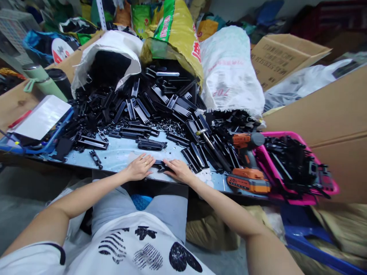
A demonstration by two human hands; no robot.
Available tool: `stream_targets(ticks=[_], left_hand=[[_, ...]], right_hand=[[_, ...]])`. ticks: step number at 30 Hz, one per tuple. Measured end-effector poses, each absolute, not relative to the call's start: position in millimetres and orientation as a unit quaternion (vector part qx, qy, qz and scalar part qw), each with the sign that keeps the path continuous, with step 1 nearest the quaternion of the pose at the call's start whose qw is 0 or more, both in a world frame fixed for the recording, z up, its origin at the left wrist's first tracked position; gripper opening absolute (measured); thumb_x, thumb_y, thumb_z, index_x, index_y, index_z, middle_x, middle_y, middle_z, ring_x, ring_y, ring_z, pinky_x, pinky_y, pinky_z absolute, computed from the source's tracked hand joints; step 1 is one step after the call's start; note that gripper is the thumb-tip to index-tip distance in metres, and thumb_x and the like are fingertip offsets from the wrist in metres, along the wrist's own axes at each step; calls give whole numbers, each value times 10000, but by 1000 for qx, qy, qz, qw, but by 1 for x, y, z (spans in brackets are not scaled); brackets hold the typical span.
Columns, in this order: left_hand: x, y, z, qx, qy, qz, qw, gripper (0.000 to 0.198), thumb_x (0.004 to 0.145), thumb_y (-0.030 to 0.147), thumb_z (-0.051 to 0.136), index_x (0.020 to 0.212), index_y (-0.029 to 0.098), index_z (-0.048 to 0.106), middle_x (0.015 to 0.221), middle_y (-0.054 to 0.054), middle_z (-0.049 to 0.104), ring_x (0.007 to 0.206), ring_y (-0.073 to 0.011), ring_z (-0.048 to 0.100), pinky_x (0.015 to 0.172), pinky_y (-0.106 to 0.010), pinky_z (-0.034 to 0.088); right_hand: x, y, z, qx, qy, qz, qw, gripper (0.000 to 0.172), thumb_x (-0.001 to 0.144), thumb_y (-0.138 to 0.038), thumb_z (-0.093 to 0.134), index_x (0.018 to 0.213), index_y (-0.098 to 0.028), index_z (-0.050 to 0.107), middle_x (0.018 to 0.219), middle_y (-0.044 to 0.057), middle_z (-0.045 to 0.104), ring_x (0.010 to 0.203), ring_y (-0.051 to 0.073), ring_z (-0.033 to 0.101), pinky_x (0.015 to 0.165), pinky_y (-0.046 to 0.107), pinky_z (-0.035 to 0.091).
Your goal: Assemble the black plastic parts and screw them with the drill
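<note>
A small black plastic part (159, 163) lies low over the front edge of the blue tabletop (120, 157), between my two hands. My left hand (140, 167), with a ring on one finger, is closed on its left end. On the other end my right hand (179, 170) is closed, thumb and fingers at the part. My fingers cover much of it, so its full shape is hidden. Just behind my hands rests a longer black assembled piece (151, 144). A narrow black piece (96, 159) lies to the left, and several black strips (197, 154) lie to the right.
Sacks, one white (114, 42), one yellow (183, 34) and another white (229, 68), spill black parts across the back. Small screws (172, 126) lie mid-table. An orange cordless drill (248, 164) and a pink basket (301, 198) stand right; a blue tray (54, 139) and green bottle (43, 82) left.
</note>
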State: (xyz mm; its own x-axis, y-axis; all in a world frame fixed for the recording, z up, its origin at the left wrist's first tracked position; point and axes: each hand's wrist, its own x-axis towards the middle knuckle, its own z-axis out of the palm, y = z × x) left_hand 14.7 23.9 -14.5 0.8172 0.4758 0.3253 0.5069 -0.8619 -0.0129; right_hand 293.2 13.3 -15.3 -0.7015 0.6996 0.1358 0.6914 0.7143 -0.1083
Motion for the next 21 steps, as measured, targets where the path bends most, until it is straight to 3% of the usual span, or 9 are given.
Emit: stream_targets(ticks=[3,5,7,9,11,14,17,19,21], left_hand=[[31,32,-9,-958,-269,-97,28,515,924,404,417,1301,56,456,1185,-192,584,1042,-267,564,884,-395,425],[43,36,-3,-945,-315,-83,21,513,917,446,425,1222,44,521,1035,-185,630,922,-259,587,763,-362,449],[51,38,5,-931,-352,-91,8,488,912,490,413,1006,62,628,847,-156,645,819,-248,593,671,-336,445],[51,34,18,-927,-352,-130,-12,510,920,510,369,757,109,638,695,-123,622,709,-221,585,603,-314,429],[46,20,38,-928,-307,-204,-57,548,942,501,296,640,149,589,611,-92,592,616,-185,559,555,-295,410],[38,-17,74,-899,-206,-326,-209,588,968,469,151,648,182,552,550,-49,548,534,-143,514,523,-276,399],[43,-54,96,-834,-171,-414,-322,631,960,477,53,648,193,521,520,-39,516,494,-133,489,502,-278,398],[52,-69,93,-795,-187,-481,-317,647,951,501,42,677,192,540,530,-44,520,501,-138,501,500,-280,412],[58,-73,79,-778,-212,-531,-260,666,938,541,56,813,186,606,629,-73,584,603,-163,569,554,-297,462]], right_hand=[[295,20,-17,-403,-914,3,46,555,897,-575,395,1280,-194,520,929,98,631,814,199,557,679,286,399],[295,23,-13,-443,-896,-4,33,609,856,-654,383,1056,-142,643,809,102,623,736,193,553,617,270,367],[296,21,1,-467,-884,4,37,663,842,-699,335,794,-122,658,689,96,592,651,176,536,567,263,331],[297,11,25,-437,-896,33,65,688,855,-705,262,652,-144,604,618,79,558,588,156,511,540,264,305],[296,-5,57,-357,-922,95,116,685,876,-689,203,621,-167,566,576,56,524,545,142,485,526,267,294],[283,-34,92,-204,-924,243,216,662,891,-674,155,640,-194,535,527,22,465,502,136,457,519,276,310],[249,-57,86,-112,-855,361,356,649,886,-678,108,655,-214,500,522,15,445,484,138,464,516,277,365],[218,-63,63,-183,-794,358,456,650,862,-702,96,710,-223,507,595,43,486,561,165,519,562,294,427],[187,-58,39,-355,-732,303,497,624,858,-691,120,865,-227,537,804,105,553,779,216,578,691,353,475]])
